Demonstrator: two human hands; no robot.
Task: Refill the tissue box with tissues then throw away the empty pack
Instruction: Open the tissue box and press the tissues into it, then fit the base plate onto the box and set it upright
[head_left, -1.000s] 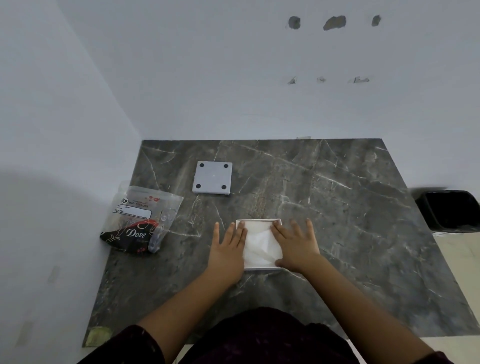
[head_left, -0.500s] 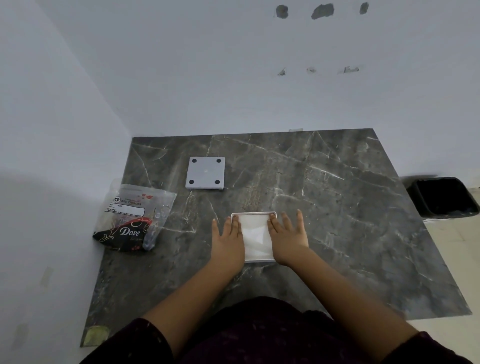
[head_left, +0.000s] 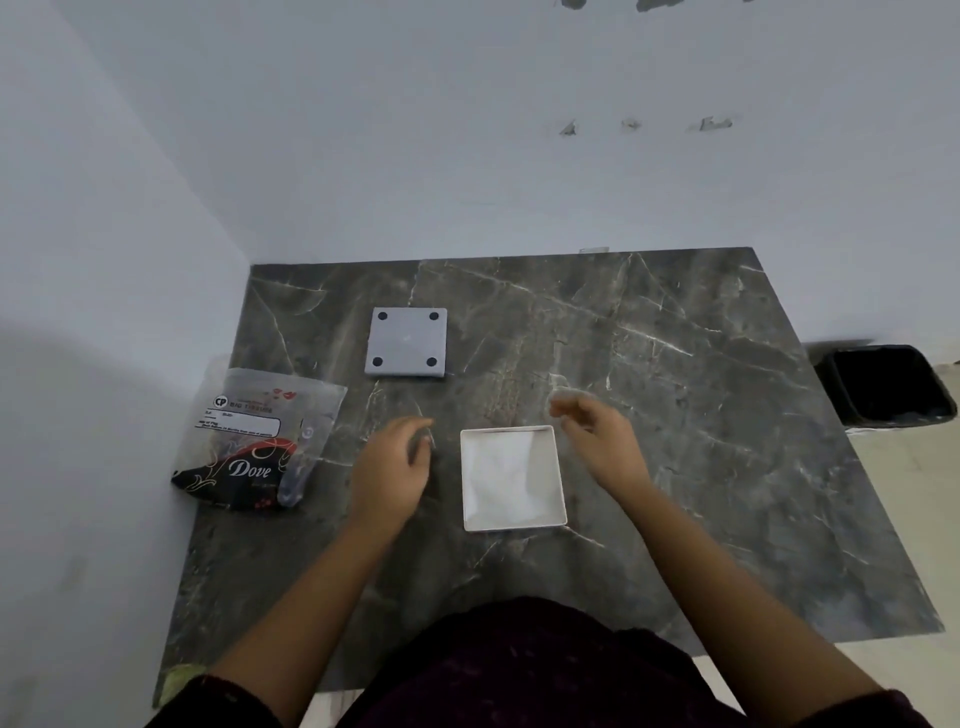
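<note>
Box (head_left: 511, 478) sits mid-table, tissues (head_left: 501, 470) inside – soft and light. Lid (head_left: 407, 342) at 11 o'clock looks stiff; grip its edges. Pack (head_left: 257, 439) at 9 o'clock – crinkly, pinch a corner. Left hand (head_left: 392, 470) and right hand (head_left: 597, 441) loosely curled, empty.

White-veined dark grey marble table (head_left: 675, 415); on it a white square tissue box (head_left: 511, 478), pale grey lid (head_left: 406, 342) with four black dots, and a black-and-red printed clear pack (head_left: 254, 441).

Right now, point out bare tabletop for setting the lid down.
Bare: the dark marble tabletop right of the white tissue box, toward the black bin. Crowded: left side, with the grey square lid and Dove plastic pack.
</note>
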